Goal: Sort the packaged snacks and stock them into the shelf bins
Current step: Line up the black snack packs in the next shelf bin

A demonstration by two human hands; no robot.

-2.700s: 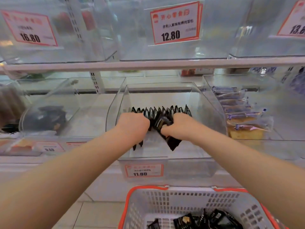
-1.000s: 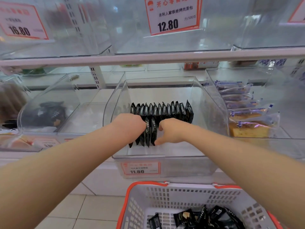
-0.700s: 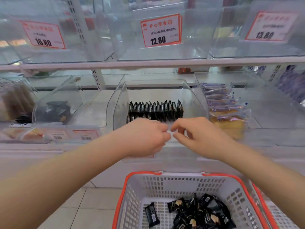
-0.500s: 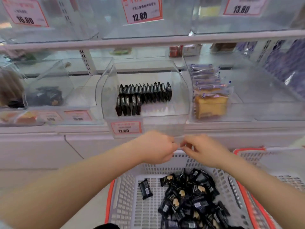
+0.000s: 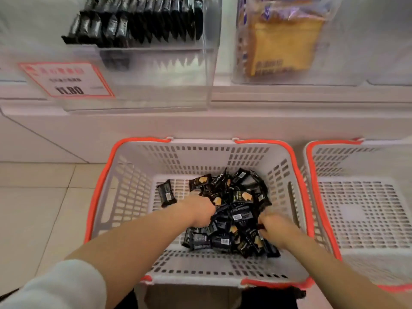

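Note:
A heap of small black snack packets (image 5: 234, 210) lies in a white basket with an orange rim (image 5: 133, 197) on the floor below me. My left hand (image 5: 198, 211) reaches into the left side of the heap, its fingers curled among the packets. On the right side, my right hand (image 5: 273, 228) also digs in, fingers closing around packets. One packet (image 5: 166, 194) lies apart at the left. Above, the clear shelf bin (image 5: 156, 74) holds upright rows of the same black packets (image 5: 133, 23).
A second white basket with an orange rim (image 5: 361, 208) stands at the right. A price tag reading 11.80 (image 5: 66, 80) hangs on the bin front. The neighbouring bin holds wrapped cake slices (image 5: 285, 41). Tiled floor lies at the left.
Both hands left the shelf bin, where they had been lining up packets, and dropped down into the basket. The view tilted down with them.

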